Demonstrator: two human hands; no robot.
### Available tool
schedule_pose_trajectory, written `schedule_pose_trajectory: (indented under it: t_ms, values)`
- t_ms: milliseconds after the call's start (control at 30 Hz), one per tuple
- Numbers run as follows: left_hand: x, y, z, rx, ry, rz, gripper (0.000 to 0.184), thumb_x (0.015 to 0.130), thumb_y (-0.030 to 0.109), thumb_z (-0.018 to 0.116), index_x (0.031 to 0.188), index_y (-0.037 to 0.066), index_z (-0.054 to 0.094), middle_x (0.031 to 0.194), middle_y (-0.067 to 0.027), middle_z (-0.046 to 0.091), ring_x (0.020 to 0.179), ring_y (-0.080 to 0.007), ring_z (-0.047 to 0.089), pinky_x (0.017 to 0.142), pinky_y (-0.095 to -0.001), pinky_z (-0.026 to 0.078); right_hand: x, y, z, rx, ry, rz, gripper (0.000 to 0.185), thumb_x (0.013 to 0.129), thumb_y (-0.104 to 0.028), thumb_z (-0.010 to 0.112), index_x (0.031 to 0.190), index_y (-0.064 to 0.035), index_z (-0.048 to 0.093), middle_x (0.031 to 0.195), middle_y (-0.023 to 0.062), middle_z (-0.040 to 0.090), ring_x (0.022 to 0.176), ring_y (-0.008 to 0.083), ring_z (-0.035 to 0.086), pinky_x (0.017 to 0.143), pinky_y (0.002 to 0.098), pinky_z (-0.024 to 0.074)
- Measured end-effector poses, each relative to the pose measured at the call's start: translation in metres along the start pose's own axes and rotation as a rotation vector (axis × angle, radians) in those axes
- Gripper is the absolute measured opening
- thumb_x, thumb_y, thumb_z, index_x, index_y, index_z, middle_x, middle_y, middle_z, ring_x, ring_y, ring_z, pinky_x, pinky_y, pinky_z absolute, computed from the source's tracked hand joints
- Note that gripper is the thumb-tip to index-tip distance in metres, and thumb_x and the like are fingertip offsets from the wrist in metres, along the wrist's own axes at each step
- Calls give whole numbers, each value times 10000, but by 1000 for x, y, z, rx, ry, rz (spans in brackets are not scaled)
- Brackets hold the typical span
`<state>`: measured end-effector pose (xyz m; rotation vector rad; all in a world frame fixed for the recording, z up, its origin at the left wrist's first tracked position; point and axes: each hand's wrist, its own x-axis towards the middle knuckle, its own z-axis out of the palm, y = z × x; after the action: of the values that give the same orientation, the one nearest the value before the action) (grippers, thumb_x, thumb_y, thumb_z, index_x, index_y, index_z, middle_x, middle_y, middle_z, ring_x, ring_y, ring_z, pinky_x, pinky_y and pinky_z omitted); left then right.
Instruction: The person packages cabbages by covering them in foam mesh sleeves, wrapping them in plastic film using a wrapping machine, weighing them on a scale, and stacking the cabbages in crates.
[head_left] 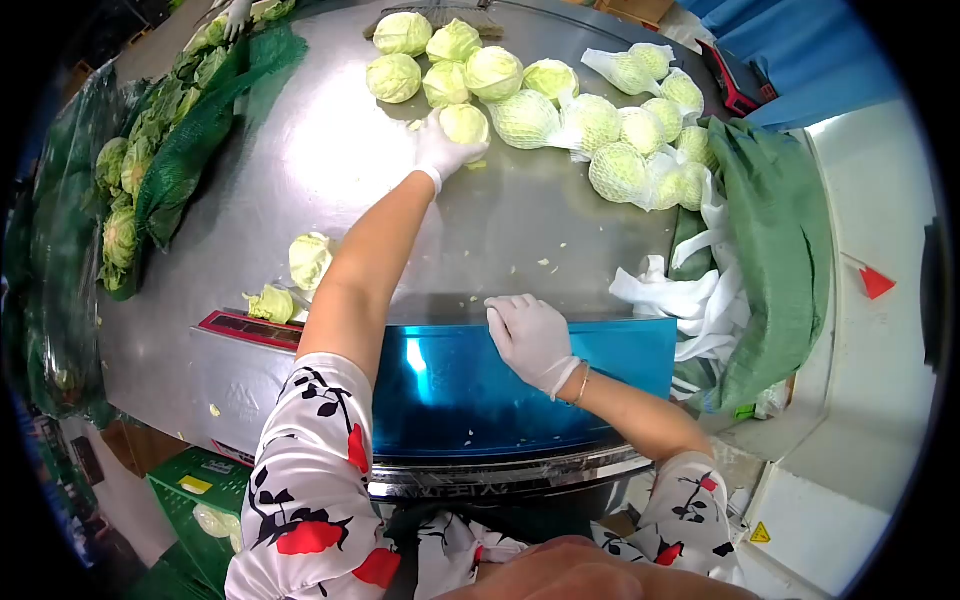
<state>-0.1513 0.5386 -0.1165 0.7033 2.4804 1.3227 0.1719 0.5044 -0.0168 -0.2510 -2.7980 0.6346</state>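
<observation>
My left hand (pixel 445 150), in a white glove, reaches far across the metal table (pixel 350 150). Its fingers are closed around the side of a pale green cabbage (pixel 464 123) at the near end of a group of bare cabbages (pixel 445 84). My right hand (pixel 530 342), also gloved, rests at the upper edge of a shiny blue panel (pixel 480 390) near my body. The fingers there are curled in, and nothing shows in them. Several cabbages in white foam nets (pixel 590 122) lie to the right of the bare ones.
White foam nets (pixel 690 305) are heaped beside a green sack (pixel 770 250) at right. A trimmed cabbage (pixel 310 260) and loose leaves (pixel 270 303) lie left of my forearm. Green mesh (pixel 185 180) holds leafy cabbages. Another person's gloved hand (pixel 238 18) shows far left.
</observation>
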Motion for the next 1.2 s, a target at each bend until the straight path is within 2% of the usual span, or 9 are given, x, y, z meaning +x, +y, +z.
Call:
schedule_pose_trajectory:
  t_ms: [100, 200, 567, 700, 767, 900, 933, 1000, 1200]
  values:
    - [-13, 10, -44, -667, -330, -535, 907, 757, 442, 824, 1460, 60, 395, 1345, -156, 557, 1196, -292, 587, 909, -407, 572, 1, 0, 0, 21, -16, 17, 138, 927, -188, 576, 926, -79, 659, 882, 94, 676, 806, 276, 638, 701, 400, 530]
    - [-54, -5, -105, -1050, -551, -532, 665, 927, 410, 661, 1454, 84, 422, 1380, -107, 553, 1243, -264, 564, 928, -409, 563, 2, -1, -4, 44, -58, 14, 139, 929, -185, 565, 889, -82, 649, 845, 111, 663, 785, 299, 634, 682, 420, 527]
    - [-361, -47, -333, -178, 206, 15, 969, 692, 239, 848, 1482, 1, 338, 1390, -165, 525, 1302, -251, 514, 1109, -392, 407, 9, 12, -16, 408, -13, 233, 283, 929, -288, 598, 1022, -43, 705, 987, 164, 706, 944, 295, 684, 812, 368, 532]
    - [-437, -73, -366, 95, 281, -179, 1000, 667, 265, 864, 1471, -22, 343, 1406, -211, 496, 1310, -292, 505, 1108, -392, 403, 33, 123, -40, -170, -255, 413, 437, 866, -418, 639, 1099, -57, 717, 1117, 172, 702, 1029, 340, 673, 905, 406, 516]
    - [-451, -83, -375, 156, 262, -194, 1059, 660, 312, 881, 1485, -40, 318, 1395, -244, 486, 1324, -321, 489, 1116, -389, 390, 41, 189, -45, -468, -736, 588, 465, 824, -430, 655, 1118, -77, 727, 1196, 204, 668, 1095, 368, 650, 906, 440, 529]
    - [-461, -92, -379, 254, 317, -309, 1290, 625, 478, 898, 1532, -71, 164, 1460, -288, 386, 1373, -375, 416, 1148, -418, 338, -3, 291, -31, -768, -1031, 348, 407, 873, -360, 650, 1095, -28, 729, 1176, 188, 689, 1133, 354, 642, 965, 402, 506]
    - [-463, -93, -377, 306, 372, -283, 1305, 614, 480, 899, 1538, -59, 151, 1465, -291, 374, 1380, -389, 401, 1151, -431, 329, -2, 286, -27, -1074, -1389, -284, 369, 895, -317, 611, 1084, -23, 730, 1155, 178, 697, 1103, 346, 657, 927, 416, 524]
    - [-470, -82, -369, 367, 449, -273, 1331, 597, 483, 897, 1548, -38, 125, 1482, -294, 346, 1398, -420, 361, 1162, -470, 299, -2, 244, -51, -671, -910, 292, 252, 789, -187, 623, 939, -26, 745, 995, 199, 709, 972, 370, 687, 824, 411, 547]
    - [-471, -50, -338, 409, 573, -301, 1358, 584, 459, 908, 1562, 2, 83, 1583, -268, 202, 1494, -453, 132, 1193, -592, 143, 5, 147, -110, -586, 146, 298, 384, 926, -241, 509, 1263, -125, 653, 1077, 237, 689, 996, 402, 656, 914, 474, 502]
